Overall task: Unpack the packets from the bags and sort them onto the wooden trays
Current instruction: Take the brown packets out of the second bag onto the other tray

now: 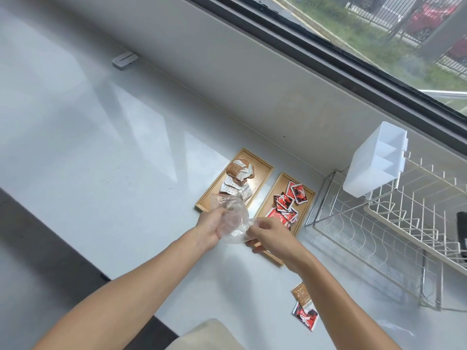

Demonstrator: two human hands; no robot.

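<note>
Two wooden trays lie side by side on the white counter. The left tray holds several brown and white packets. The right tray holds several red packets. Over the trays' near ends I hold a crumpled clear plastic bag between both hands. My left hand grips its left side and my right hand pinches its right edge. The bag looks see-through with nothing clearly inside. A brown packet and a red packet lie loose on the counter near my right forearm.
A white wire dish rack stands to the right, with a white plastic divided holder hung on it. A small grey object sits far back on the counter by the window ledge. The counter's front edge runs along the left.
</note>
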